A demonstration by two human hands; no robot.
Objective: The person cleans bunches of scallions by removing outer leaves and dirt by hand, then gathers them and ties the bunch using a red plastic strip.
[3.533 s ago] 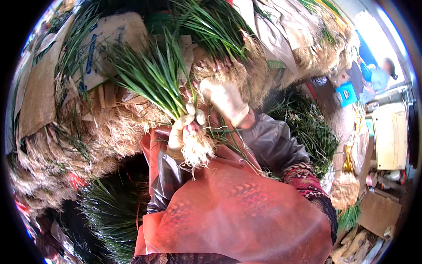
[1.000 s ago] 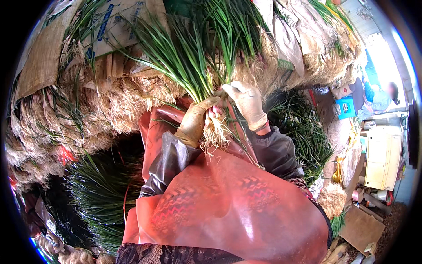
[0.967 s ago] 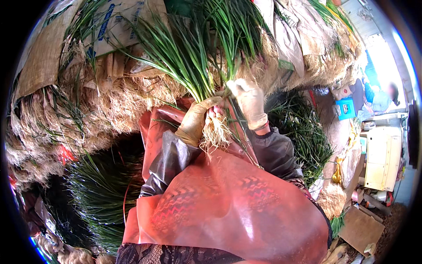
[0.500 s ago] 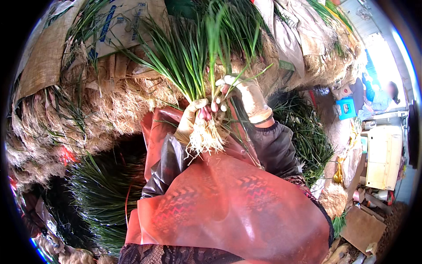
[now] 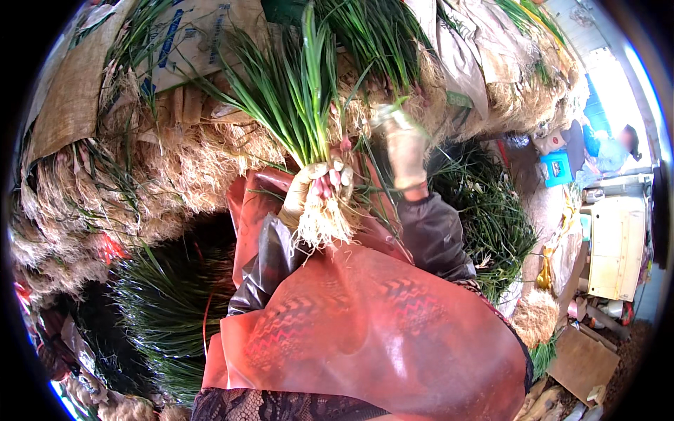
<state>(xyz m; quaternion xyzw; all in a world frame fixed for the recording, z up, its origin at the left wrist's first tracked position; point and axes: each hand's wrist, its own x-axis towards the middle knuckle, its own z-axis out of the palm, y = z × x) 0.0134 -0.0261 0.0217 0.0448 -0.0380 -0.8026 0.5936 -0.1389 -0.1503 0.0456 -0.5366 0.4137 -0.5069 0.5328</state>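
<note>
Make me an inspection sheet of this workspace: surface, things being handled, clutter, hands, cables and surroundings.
Surface: shaggy heap of tan stringy roots, partly covered by beige woven sacking.
Things handled: bunch of long green-leaved plants with pinkish bulbs and whitish roots.
Clutter: loose tangle of dark green leaves; flat brown board, lower right.
Hands: cream-gloved left hand grips the bunch near its bulbs; cream-gloved right hand is blurred, right of the bunch; whether it holds anything is unclear.
Cables: nothing seen.
Surroundings: person in light-blue clothing and bright blue box, upper right.
</note>
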